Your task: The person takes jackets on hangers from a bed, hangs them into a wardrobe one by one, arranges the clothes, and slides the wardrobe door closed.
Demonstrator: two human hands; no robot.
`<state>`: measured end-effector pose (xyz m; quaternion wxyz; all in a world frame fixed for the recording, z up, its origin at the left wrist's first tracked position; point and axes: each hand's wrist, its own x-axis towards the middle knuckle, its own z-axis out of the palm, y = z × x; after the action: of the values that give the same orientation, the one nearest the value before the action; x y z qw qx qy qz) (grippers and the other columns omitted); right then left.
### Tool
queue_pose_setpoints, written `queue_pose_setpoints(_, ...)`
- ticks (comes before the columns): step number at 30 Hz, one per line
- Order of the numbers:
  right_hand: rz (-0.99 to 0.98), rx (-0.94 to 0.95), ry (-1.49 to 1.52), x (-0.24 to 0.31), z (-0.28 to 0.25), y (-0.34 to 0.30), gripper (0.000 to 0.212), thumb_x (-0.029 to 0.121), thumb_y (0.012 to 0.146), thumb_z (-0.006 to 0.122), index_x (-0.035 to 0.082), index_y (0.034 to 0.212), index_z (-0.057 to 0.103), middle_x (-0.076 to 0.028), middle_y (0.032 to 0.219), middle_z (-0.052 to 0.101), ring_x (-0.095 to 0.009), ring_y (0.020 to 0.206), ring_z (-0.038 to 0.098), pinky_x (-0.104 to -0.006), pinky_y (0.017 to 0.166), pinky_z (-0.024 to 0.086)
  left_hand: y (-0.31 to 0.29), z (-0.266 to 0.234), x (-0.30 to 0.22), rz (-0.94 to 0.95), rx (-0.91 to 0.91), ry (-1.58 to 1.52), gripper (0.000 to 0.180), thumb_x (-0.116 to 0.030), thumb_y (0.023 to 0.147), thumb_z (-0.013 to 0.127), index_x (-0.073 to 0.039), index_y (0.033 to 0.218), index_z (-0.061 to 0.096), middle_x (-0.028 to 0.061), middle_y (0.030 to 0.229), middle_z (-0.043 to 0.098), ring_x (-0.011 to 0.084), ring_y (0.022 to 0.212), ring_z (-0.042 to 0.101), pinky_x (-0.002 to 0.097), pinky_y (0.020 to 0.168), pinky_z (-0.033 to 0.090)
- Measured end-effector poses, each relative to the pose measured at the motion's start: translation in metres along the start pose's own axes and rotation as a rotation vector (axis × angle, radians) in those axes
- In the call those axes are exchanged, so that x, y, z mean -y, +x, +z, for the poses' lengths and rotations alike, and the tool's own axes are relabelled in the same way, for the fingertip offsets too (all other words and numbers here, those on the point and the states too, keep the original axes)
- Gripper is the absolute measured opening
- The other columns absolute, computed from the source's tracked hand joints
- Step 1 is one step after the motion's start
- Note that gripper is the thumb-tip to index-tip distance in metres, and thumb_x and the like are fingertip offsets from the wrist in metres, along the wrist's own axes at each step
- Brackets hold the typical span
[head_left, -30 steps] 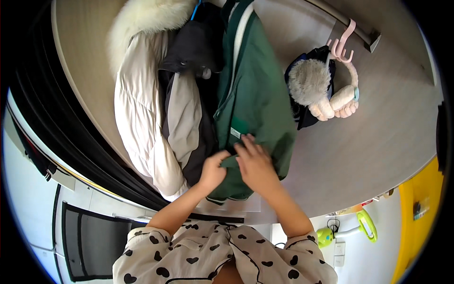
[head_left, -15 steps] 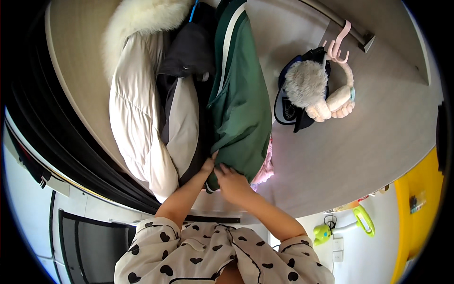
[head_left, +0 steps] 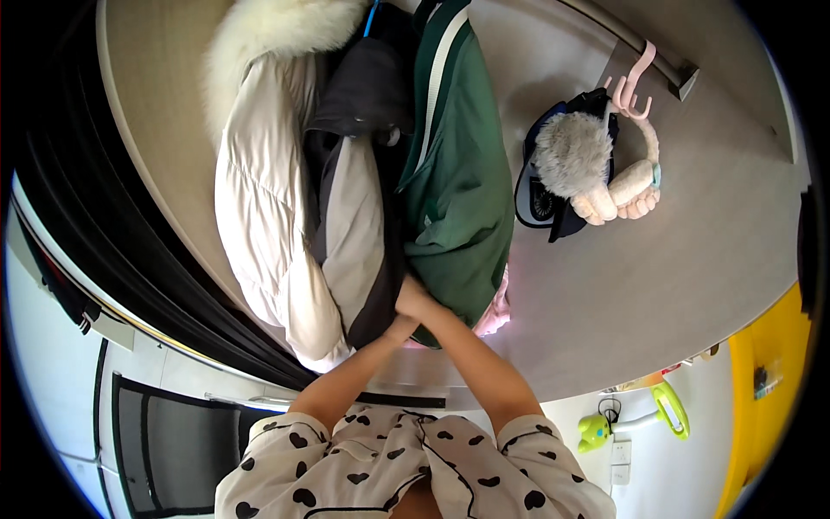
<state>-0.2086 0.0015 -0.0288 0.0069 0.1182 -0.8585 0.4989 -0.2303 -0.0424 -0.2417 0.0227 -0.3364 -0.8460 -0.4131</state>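
A green jacket [head_left: 462, 208] with a white stripe hangs in the wardrobe, right of a black and grey jacket [head_left: 354, 208]. My right hand [head_left: 413, 298] reaches into the gap between these two, against the green jacket's lower edge; its fingers are out of sight. Just below, my left hand [head_left: 403, 327] is tucked under the right wrist at the black jacket's lower end, its fingers also hidden. A cream padded coat [head_left: 268, 190] with a fluffy collar hangs at the left. Some pink cloth [head_left: 495, 311] shows behind the green jacket.
At the right, a pink hook [head_left: 635, 78] on the metal rail [head_left: 618, 30] holds fluffy earmuffs [head_left: 571, 154] and a dark cap [head_left: 540, 203]. Dark hanging fabric [head_left: 121, 216] lines the left side. Outside stands a green lamp [head_left: 596, 431] near a yellow panel [head_left: 765, 363].
My right hand has moved left and up from the green jacket's front into the gap between the jackets. My left hand has dropped lower, and its fingers have gone from sight.
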Motion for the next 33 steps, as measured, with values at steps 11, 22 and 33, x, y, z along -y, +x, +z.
queue_pose_setpoints(11, -0.415, -0.699, -0.183, 0.061, -0.098, -0.139, 0.061, 0.004, 0.086, 0.058, -0.005, 0.140, 0.031, -0.021, 0.130, 0.049, -0.031, 0.122, 0.047, -0.0360, 0.100, 0.037, -0.010, -0.007, -0.028, -0.558, -0.085, -0.637, 0.059, -0.013, 0.090, 0.054, 0.003, 0.142, 0.032, 0.0233, 0.139, 0.044, 0.0292, 0.131, 0.041, 0.0369, 0.109, 0.030)
queue_pose_setpoints(22, -0.239, -0.122, 0.194, 0.032, -0.096, -0.120, 0.084, 0.011, 0.081, 0.070, 0.001, 0.149, 0.021, -0.018, 0.153, 0.024, -0.028, 0.143, 0.020, -0.0380, 0.114, 0.020, -0.053, -0.116, -0.282, 0.093, -0.755, -0.466, 0.072, 0.010, 0.083, 0.043, 0.001, 0.148, 0.015, 0.0154, 0.153, 0.014, 0.0264, 0.142, 0.019, 0.0374, 0.116, 0.013)
queue_pose_setpoints(33, 0.061, -0.196, 0.989, 0.058, -0.127, -0.172, 0.077, 0.065, 0.094, 0.032, 0.013, 0.150, 0.026, -0.010, 0.155, 0.023, -0.023, 0.144, 0.017, -0.0425, 0.113, 0.013, -0.027, -0.136, -0.301, 0.327, -0.406, -0.793, 0.068, -0.021, 0.093, 0.042, 0.001, 0.149, 0.013, 0.0200, 0.155, 0.014, 0.0328, 0.145, 0.014, 0.0432, 0.116, 0.009)
